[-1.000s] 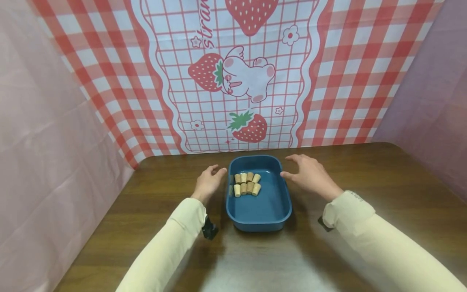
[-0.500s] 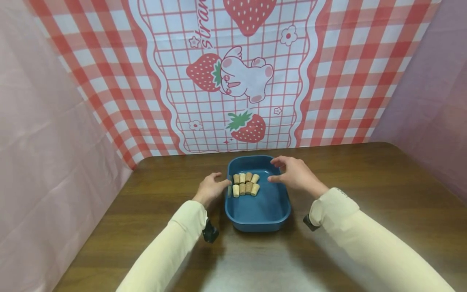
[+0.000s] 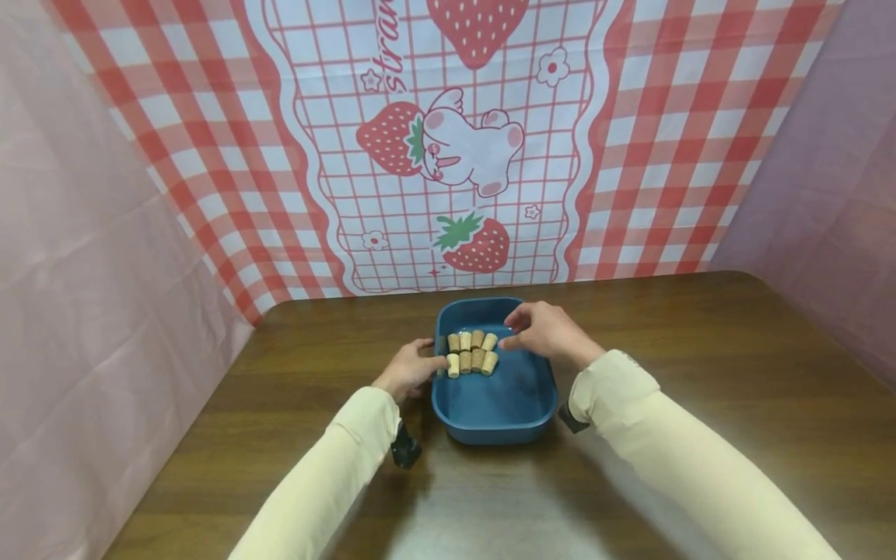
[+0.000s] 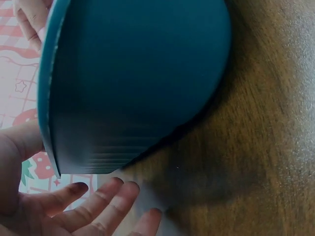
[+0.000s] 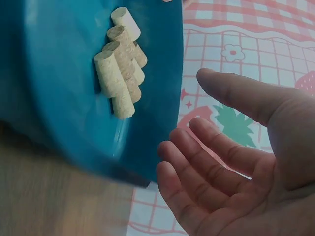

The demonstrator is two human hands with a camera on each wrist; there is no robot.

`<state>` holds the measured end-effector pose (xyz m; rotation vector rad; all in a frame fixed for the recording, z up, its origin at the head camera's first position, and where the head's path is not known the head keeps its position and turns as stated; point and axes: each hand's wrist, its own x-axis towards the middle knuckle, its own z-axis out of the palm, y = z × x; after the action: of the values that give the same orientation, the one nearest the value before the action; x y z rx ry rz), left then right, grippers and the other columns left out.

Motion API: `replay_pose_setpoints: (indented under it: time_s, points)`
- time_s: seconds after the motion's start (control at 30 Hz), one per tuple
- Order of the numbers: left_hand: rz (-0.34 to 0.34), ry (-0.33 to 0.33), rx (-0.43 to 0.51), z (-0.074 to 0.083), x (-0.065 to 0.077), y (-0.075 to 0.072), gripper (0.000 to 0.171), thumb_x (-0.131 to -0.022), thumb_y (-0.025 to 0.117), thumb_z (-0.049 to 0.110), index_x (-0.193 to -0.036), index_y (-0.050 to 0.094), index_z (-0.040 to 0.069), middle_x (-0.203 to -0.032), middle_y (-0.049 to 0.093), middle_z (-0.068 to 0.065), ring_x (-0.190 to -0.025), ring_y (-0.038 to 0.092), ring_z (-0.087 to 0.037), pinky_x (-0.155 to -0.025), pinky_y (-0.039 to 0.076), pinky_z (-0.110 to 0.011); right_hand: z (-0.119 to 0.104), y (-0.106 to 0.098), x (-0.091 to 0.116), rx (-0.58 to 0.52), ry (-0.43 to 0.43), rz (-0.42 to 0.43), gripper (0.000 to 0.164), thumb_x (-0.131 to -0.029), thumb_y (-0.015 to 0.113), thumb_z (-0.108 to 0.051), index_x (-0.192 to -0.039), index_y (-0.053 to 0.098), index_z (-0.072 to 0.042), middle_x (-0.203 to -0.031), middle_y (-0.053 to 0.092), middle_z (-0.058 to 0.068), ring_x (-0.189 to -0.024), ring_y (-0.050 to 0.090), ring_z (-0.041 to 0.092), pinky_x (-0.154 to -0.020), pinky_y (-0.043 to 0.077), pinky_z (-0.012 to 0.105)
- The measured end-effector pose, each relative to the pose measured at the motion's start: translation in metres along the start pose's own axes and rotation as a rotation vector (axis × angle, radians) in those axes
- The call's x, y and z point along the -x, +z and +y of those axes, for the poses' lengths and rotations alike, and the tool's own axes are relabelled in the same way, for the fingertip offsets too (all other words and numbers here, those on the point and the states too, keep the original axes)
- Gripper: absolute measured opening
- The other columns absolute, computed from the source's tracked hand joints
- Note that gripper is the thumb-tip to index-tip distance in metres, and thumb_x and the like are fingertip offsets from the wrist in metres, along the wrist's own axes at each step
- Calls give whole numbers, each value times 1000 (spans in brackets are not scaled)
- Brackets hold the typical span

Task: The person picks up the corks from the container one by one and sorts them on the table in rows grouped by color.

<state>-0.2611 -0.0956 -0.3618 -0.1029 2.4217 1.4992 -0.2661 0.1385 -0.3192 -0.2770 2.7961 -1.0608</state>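
While left fingers (image 4: 119, 204) straddle tray rim (image 4: 45, 88), right fingers (image 5: 209, 163) loose, parted.

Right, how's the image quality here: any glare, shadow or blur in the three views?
Head view: pale glare on the near part of the table, soft shadows beside the left sleeve and right sleeve; left wrist view: the tray has its outer wall in dim light; right wrist view: the tray's near rim is blurred, the corks sharper.

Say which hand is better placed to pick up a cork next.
Right, I'd judge: the right hand hangs open above the tray, near the corks; the left hand straddles the left rim.
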Motion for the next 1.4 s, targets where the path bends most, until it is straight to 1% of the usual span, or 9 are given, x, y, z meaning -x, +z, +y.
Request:
replay_pose_setpoints:
  time_s: [0.17, 0.3, 0.47, 0.77, 1.0, 1.1, 1.2, 1.3, 1.4]
  points:
    - [-24, 0, 28, -2, -2, 2, 66, -94, 62, 14, -155, 38, 4, -140, 54, -26, -125, 56, -39, -99, 47, -60, -5, 5, -5, 30, -12, 4, 44, -89, 78, -24, -121, 66, 3, -117, 66, 18, -111, 61, 33, -91, 53, 44]
    - [-52, 1, 40, -2, -3, 4, 67, -95, 60, 12, -157, 35, 4, -143, 52, -27, -126, 55, -39, -101, 46, -59, -9, 9, -7, -6, 36, -4, 44, -89, 77, -23, -123, 65, 2, -117, 65, 17, -109, 59, 32, -93, 51, 46]
    - [-70, -3, 34, -2, -3, 6, 68, -95, 59, 12, -156, 34, 1, -141, 53, -27, -125, 56, -39, -97, 50, -56, -12, 12, -10, -66, 93, -11, 43, -89, 76, -23, -124, 65, 1, -118, 64, 17, -107, 58, 31, -94, 49, 47]
    - [-73, -2, 47, -3, -5, 6, 67, -93, 59, 9, -155, 35, 0, -140, 54, -27, -122, 57, -38, -92, 53, -54, -19, 21, -20, -52, 119, -11, 35, -88, 77, -20, -113, 68, 1, -123, 63, 19, -110, 58, 32, -95, 49, 45]
    - [-80, -1, 45, -1, -2, 5, 67, -94, 57, 9, -157, 34, 3, -142, 52, -26, -123, 56, -38, -93, 52, -54, -22, 28, -23, -52, 167, 17, 29, -82, 82, -14, -104, 69, 1, -118, 65, 18, -103, 58, 30, -91, 50, 44]
    - [-77, -1, 45, -1, -2, 5, 67, -94, 57, 8, -157, 34, 3, -142, 52, -26, -122, 56, -38, -93, 52, -54, -22, 30, -24, -7, 172, 19, 25, -78, 84, -13, -96, 70, -1, -109, 66, 14, -95, 58, 27, -85, 51, 40]
    - [-70, -1, 36, -1, -2, 5, 66, -94, 57, 9, -156, 35, 3, -141, 53, -26, -122, 57, -38, -92, 52, -54, -22, 33, -25, 43, 176, 15, 19, -75, 85, -13, -76, 67, -6, -86, 63, 6, -81, 54, 23, -72, 49, 35]
    - [-62, -1, 23, -1, -2, 5, 66, -94, 57, 9, -156, 36, 4, -140, 53, -26, -121, 57, -38, -91, 52, -54, -21, 34, -27, 62, 203, -4, 31, -75, 85, -13, -61, 57, -13, -68, 49, -1, -70, 46, 19, -64, 42, 31]
    - [-61, -1, 10, -1, -2, 5, 66, -94, 58, 10, -156, 36, 4, -140, 54, -26, -121, 57, -38, -91, 52, -53, -21, 34, -29, 79, 230, -40, 39, -76, 84, -13, -56, 51, -15, -61, 43, -1, -64, 43, 17, -59, 38, 30]
